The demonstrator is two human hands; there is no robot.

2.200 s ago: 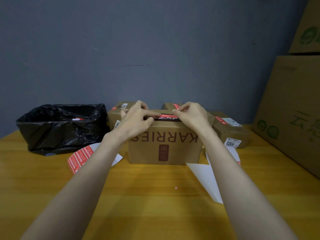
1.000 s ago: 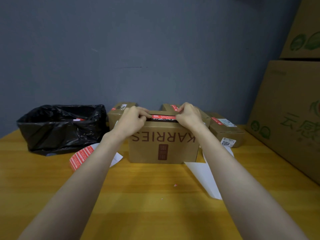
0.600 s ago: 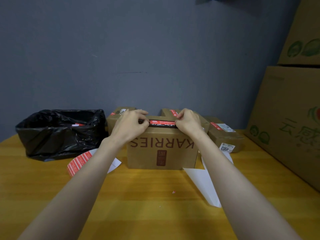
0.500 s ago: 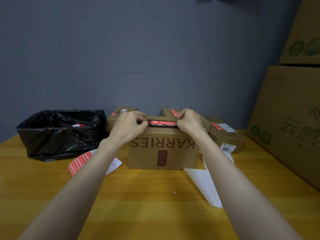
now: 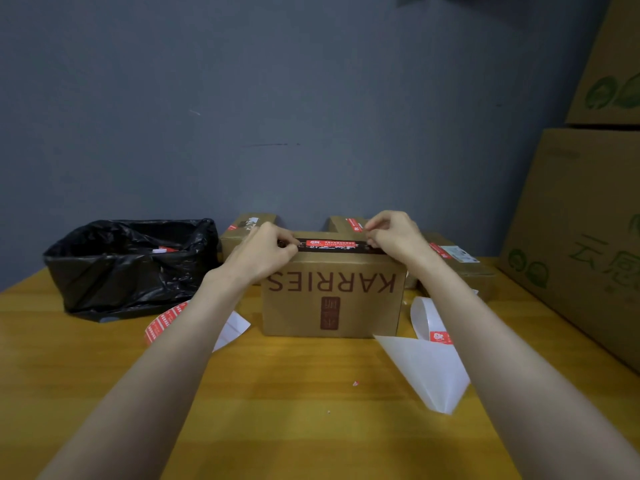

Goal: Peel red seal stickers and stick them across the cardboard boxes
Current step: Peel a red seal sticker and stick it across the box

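A brown cardboard box (image 5: 332, 299) printed KARRIES stands upside down in the middle of the yellow table (image 5: 294, 427). A red seal sticker (image 5: 330, 243) lies lengthwise over the dark strip on its top. My left hand (image 5: 263, 254) has curled fingers pinching the sticker's left end at the box's top left corner. My right hand (image 5: 394, 237) pinches the sticker's right end at the top right corner. A sheet of red stickers (image 5: 162, 323) lies left of the box, partly under my left forearm.
A bin lined with a black bag (image 5: 128, 261) sits at the left. Small sealed boxes (image 5: 460, 268) stand behind the KARRIES box. White backing paper (image 5: 426, 372) and a curled strip with one red sticker (image 5: 438, 337) lie right of it. Large cartons (image 5: 581, 237) fill the right edge.
The sticker has come down from just above the box onto its top strip. Both hands stayed at its ends and moved slightly apart.
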